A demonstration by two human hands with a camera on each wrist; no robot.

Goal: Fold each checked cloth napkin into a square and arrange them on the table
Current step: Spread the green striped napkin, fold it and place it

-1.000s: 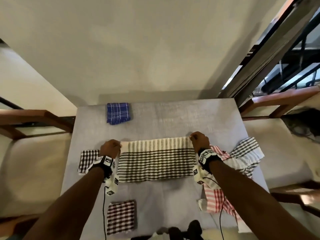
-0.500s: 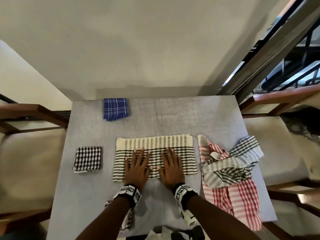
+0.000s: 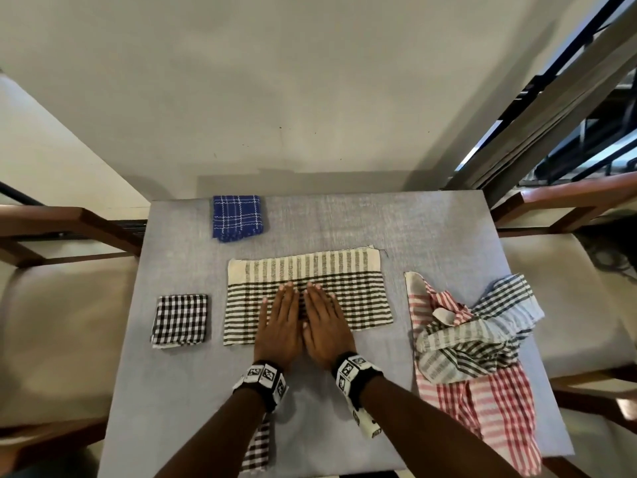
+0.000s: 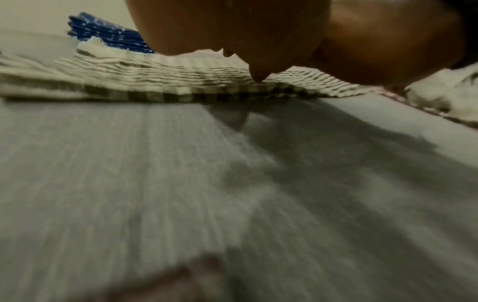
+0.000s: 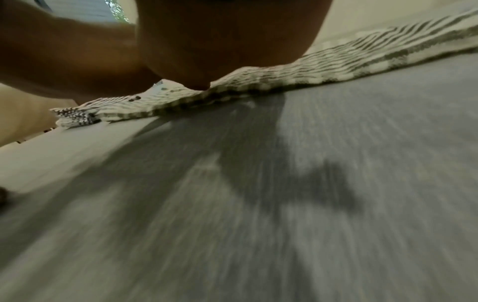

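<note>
A cream napkin with dark green stripes (image 3: 348, 291) lies folded into a long band at the middle of the grey table (image 3: 431, 229). Both hands lie flat on its near half, side by side, fingers straight: my left hand (image 3: 281, 320) and my right hand (image 3: 322, 322). Seen from the left wrist, the left palm (image 4: 232, 26) presses the striped band (image 4: 129, 77). From the right wrist, the right palm (image 5: 220, 40) rests on the cloth's near edge (image 5: 336, 63). A folded blue checked square (image 3: 237, 217) sits at the far left. A folded black-and-white checked square (image 3: 180, 320) lies left of the band.
A loose heap of red-checked (image 3: 496, 405) and grey-striped (image 3: 475, 336) napkins covers the table's right side. Another dark checked napkin (image 3: 256, 450) shows at the near edge under my left forearm. Wooden-armed cushioned chairs (image 3: 51, 305) flank the table.
My hands let go of the band's far corners and came to its middle, flat on the cloth. Since half a second ago they have drawn closer together.
</note>
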